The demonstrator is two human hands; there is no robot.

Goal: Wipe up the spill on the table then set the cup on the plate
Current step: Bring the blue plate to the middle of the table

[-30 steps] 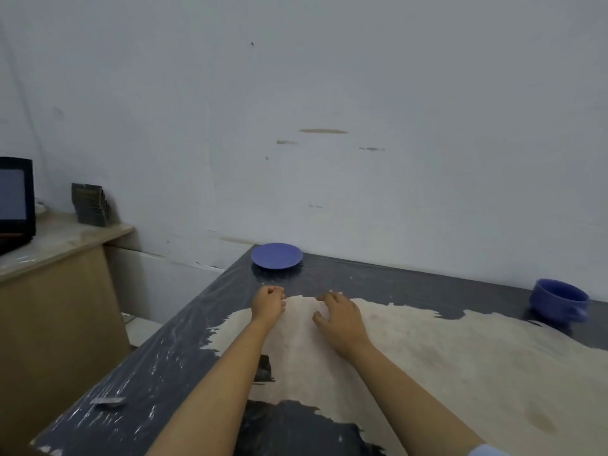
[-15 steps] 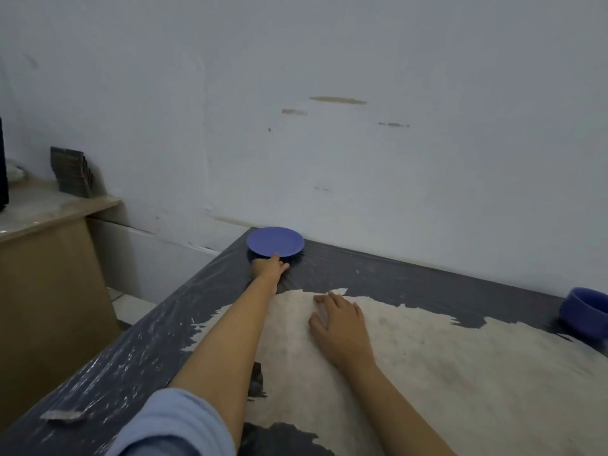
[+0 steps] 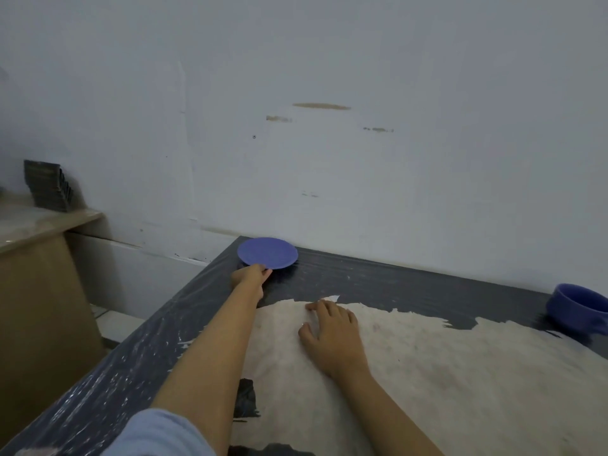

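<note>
A small blue plate (image 3: 267, 251) lies at the far left corner of the dark table (image 3: 394, 281), close to the wall. My left hand (image 3: 250, 278) reaches out to it and pinches its near rim. My right hand (image 3: 332, 334) rests flat, fingers spread, on the worn pale patch in the table's middle. A blue cup (image 3: 575, 307) stands at the far right, partly cut off by the frame edge. I see no cloth and no distinct wet spill.
The white wall (image 3: 329, 159) runs right behind the table. To the left stands a lower beige counter (image 3: 39, 225) with a dark stack of small items (image 3: 49, 185) on it, with a floor gap between it and the table.
My left hand has stretched forward from the pale patch to the plate and now grips its rim. My right hand has stayed flat in place. The view has shifted right.
</note>
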